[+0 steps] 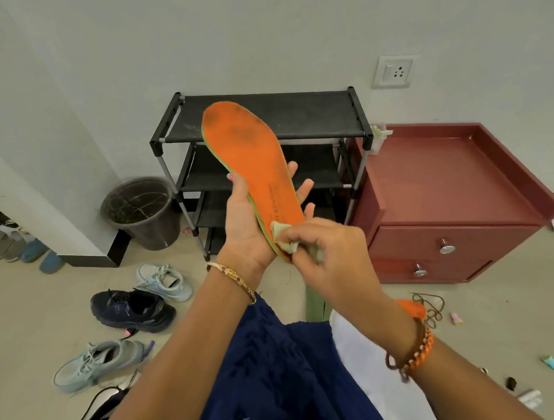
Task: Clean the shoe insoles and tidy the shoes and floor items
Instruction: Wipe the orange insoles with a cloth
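Holding the orange insole (254, 166) up in front of the black shoe rack (264, 117), the left hand (247, 227) has its grip wrapped round the heel end, thumb on one edge and fingertips showing past the other; toe end pointing up and away, dark grime smudged across the forefoot; the right hand (329, 249) pinches a small pale cloth (285, 238) between thumb and fingers and presses it onto the insole's heel; a gold bangle (232, 278) sits on the left wrist, an orange and brown braided band (411, 352) on the right; down on the floor to the left lie a white-and-mint sneaker (164, 281), a navy sneaker (133, 310) just beside it, and a grey-green sneaker (96, 363) nearer the person; a brown pot (142, 212) stands beside the rack, a red two-drawer cabinet (442, 201) on the rack's other side; a loose lace (430, 304) and small scattered bits lie on the floor at right.
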